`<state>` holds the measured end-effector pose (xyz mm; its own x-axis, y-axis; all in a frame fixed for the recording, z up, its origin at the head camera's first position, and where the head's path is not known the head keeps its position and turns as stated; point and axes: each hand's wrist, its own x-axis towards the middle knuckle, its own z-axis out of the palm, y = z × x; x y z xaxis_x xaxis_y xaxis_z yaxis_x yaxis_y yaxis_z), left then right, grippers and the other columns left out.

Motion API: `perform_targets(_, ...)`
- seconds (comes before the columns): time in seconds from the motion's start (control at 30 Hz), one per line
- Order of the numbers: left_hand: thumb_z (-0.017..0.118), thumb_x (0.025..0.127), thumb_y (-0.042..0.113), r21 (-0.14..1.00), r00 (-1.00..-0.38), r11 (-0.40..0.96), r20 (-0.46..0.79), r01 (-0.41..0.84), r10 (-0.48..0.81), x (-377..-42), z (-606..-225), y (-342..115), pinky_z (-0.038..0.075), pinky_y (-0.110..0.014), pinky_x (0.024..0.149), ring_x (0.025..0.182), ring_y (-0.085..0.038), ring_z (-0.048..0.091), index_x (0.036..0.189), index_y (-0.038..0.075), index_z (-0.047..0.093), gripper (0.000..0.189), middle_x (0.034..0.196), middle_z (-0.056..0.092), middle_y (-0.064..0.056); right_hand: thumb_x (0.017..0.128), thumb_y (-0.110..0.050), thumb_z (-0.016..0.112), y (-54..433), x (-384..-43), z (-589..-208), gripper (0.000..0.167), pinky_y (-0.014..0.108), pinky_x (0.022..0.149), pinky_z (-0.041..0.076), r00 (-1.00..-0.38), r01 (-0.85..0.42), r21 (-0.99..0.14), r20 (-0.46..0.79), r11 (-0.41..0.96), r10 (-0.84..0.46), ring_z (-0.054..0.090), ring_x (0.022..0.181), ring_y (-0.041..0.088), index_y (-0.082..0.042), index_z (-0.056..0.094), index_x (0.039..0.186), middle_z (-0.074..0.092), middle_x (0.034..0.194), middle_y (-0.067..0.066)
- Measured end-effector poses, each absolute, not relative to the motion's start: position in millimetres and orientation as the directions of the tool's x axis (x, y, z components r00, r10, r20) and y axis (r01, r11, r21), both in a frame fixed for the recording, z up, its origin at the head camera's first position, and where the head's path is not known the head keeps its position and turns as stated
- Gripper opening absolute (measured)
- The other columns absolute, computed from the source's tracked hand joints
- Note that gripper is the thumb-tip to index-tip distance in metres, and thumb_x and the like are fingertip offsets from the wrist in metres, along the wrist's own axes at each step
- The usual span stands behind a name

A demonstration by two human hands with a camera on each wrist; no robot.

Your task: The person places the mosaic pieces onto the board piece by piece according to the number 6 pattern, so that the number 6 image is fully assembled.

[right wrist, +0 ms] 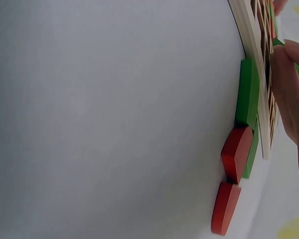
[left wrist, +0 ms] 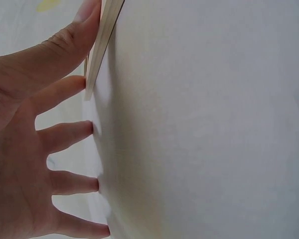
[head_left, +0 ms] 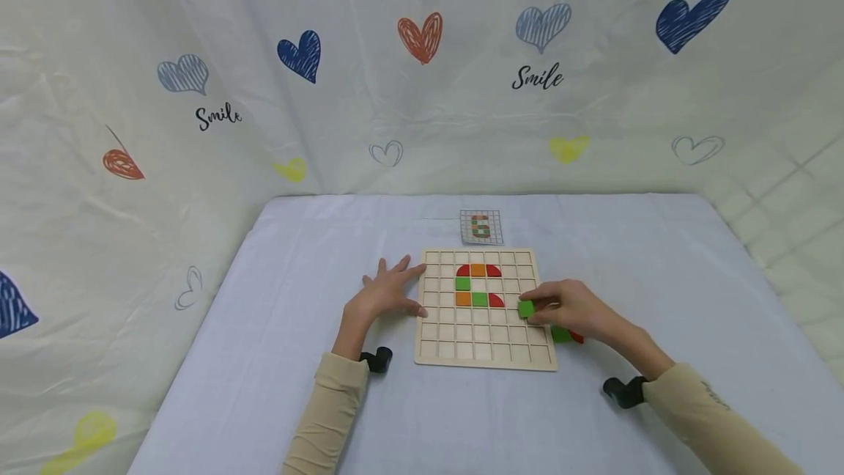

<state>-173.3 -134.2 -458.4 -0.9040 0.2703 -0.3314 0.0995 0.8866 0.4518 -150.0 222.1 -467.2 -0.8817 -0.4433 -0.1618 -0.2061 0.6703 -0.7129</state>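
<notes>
A wooden grid board [head_left: 448,350] lies on the table, with red quarter-round, orange square and green square blocks set in its upper cells. My right hand [head_left: 568,308] pinches a green square block [head_left: 525,309] over the board's right side; the right wrist view shows that block partly hidden by the fingers. At the board's left edge, my left hand [head_left: 384,292] spreads its fingers, with thumb and index finger touching the edge. In the left wrist view the thumb [left wrist: 65,45] rests on the wooden rim [left wrist: 103,47], and the other fingertips reach the cloth.
Behind the board lies a small pattern card [head_left: 481,227] printed with a gridded coloured figure. Loose green blocks [right wrist: 246,92] and red quarter-round blocks [right wrist: 236,154] lie along the board's right edge, under my right hand. A white cloth covers the table [head_left: 264,277].
</notes>
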Motion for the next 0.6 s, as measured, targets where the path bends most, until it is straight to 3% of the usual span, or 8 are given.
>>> perform_targets(0.33, 0.089, 0.078, 0.042, 0.452, -0.902, 0.888, -0.340, 0.091, 0.265, -174.6, -459.7, -133.9, 0.009, -0.084, 0.112, 0.155, -0.056, 0.000, 0.160, 0.028, 0.040, 0.096, 0.172, 0.020, -0.009, 0.086, -0.014, 0.083, 202.3, -151.6, -465.2, 0.033, 0.021, 0.072, 0.054, -0.849, -0.286, -0.721, -0.115, 0.632, -0.516, 0.061, 0.085, 0.014, -0.006, 0.078, 0.117, 0.075, 0.109, 0.005)
perform_targets(0.6, 0.089, 0.079, 0.041, 0.454, -0.903, 0.886, -0.337, 0.093, 0.268, -172.6, -457.1, -134.1, 0.009, -0.084, 0.112, 0.155, -0.056, 0.000, 0.160, 0.028, 0.040, 0.095, 0.172, 0.020, -0.009, 0.086, -0.015, 0.083, 190.9, -151.1, -464.9, 0.032, 0.021, 0.072, 0.054, -0.841, -0.268, -0.725, -0.146, 0.634, -0.522, 0.059, 0.085, 0.014, -0.006, 0.078, 0.117, 0.074, 0.105, 0.003)
